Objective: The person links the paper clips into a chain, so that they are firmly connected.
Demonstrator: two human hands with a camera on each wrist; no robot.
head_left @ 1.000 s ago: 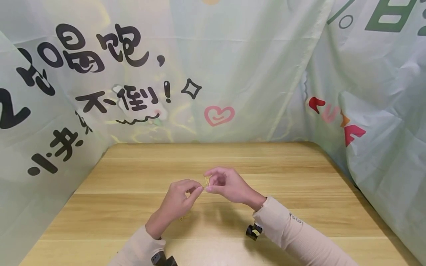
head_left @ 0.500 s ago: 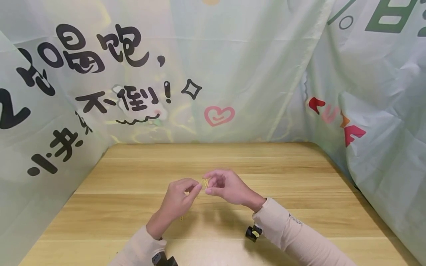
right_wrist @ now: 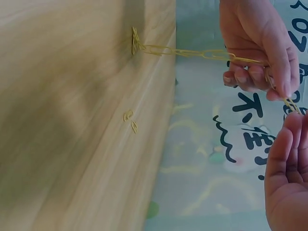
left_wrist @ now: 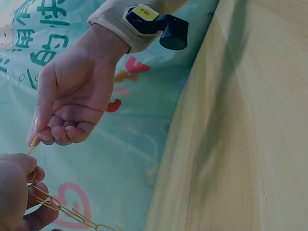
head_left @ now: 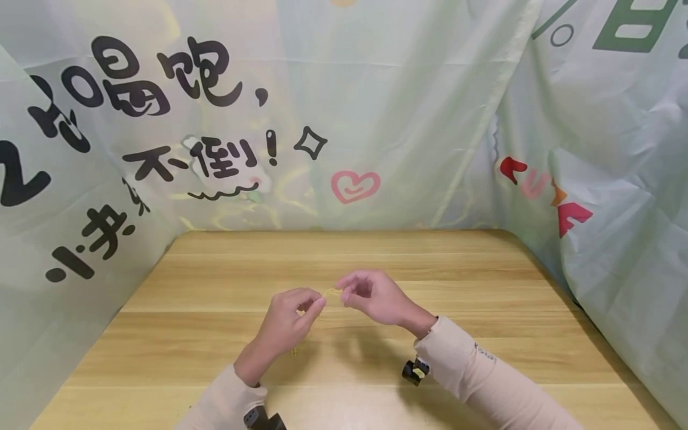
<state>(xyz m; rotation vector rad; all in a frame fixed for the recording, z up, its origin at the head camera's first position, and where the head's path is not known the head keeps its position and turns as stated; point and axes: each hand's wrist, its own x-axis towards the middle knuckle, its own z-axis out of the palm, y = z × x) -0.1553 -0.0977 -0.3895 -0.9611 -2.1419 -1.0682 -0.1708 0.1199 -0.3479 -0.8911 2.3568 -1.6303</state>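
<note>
A yellow paper clip [head_left: 333,292] stretches roughly level between my two hands above the table. My left hand [head_left: 287,319] pinches its near end between thumb and forefinger, where it meets a chain of linked yellow paper clips [right_wrist: 202,54]. Thumb and forefinger of my right hand [head_left: 378,298] pinch the clip's other end. From the left hand the chain hangs down, and its lower end lies bunched on the wooden table [right_wrist: 72,168] in the right wrist view. The left fingertips partly hide the join between clip and chain.
Separate yellow paper clips [right_wrist: 134,127] lie on the table in the right wrist view, apart from the chain's bunched end. Printed fabric [head_left: 419,137] hangs along the table's back and sides. Black cameras [head_left: 415,371] sit on both wrists.
My right hand has shifted slightly right, away from the left. The clip has turned from upright to about level and now spans the gap. My left hand stays nearly where it was.
</note>
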